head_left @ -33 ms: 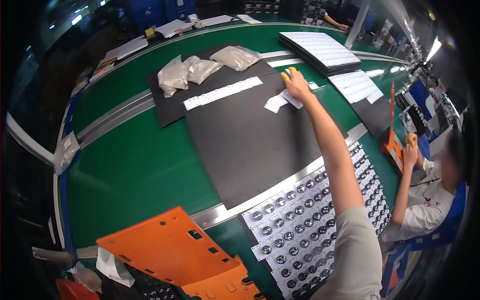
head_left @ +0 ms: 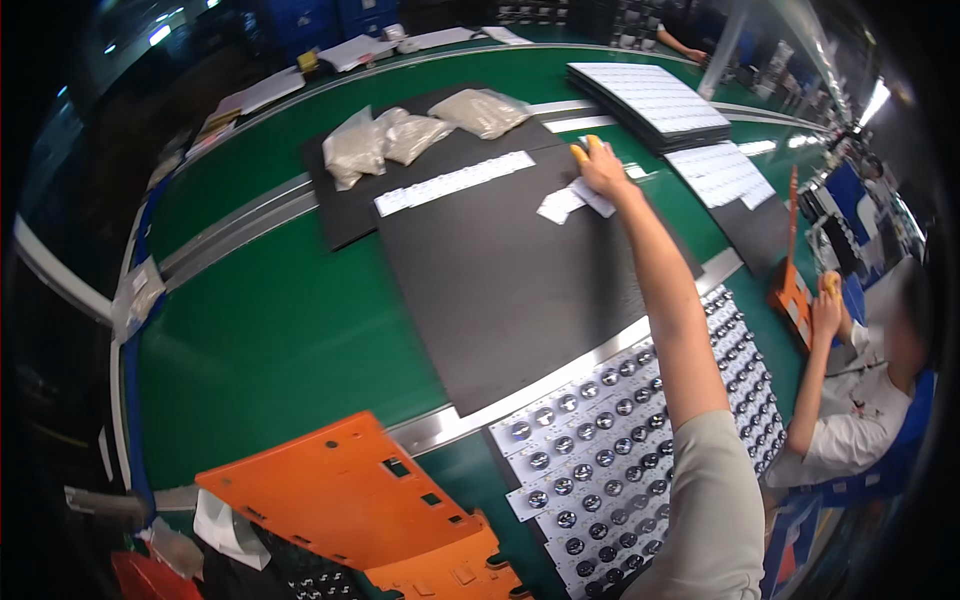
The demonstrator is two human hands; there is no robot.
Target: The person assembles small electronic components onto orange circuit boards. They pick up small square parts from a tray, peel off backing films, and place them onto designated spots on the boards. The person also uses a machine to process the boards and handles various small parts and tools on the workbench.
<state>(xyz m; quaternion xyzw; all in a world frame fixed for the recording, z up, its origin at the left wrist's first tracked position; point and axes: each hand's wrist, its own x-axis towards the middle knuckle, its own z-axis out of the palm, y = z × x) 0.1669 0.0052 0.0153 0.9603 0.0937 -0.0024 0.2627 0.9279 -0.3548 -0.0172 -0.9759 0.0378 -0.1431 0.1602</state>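
Observation:
My right hand (head_left: 603,170) reaches out over the far right part of a dark grey mat (head_left: 500,290), with yellow covers on its fingertips. Its fingers are pinched together, and a bit of white shows between them, seemingly the edge of a white circuit board strip. Beside and partly beneath the hand lie small white board pieces (head_left: 562,205), the nearer ones overlapping at an angle. To the left, a row of white board strips (head_left: 455,183) lies along the mat's far edge. My left hand is out of view.
Clear bags of beige parts (head_left: 480,113) lie behind the row. Stacked white panels (head_left: 650,98) and another panel (head_left: 720,175) sit right. Boards with round black-rimmed lenses (head_left: 590,450) lie below my arm. An orange fixture (head_left: 340,480) stands near left. A co-worker (head_left: 850,410) sits right.
The whole view shifts slightly to the right. My right hand stays at the same place by the white pieces.

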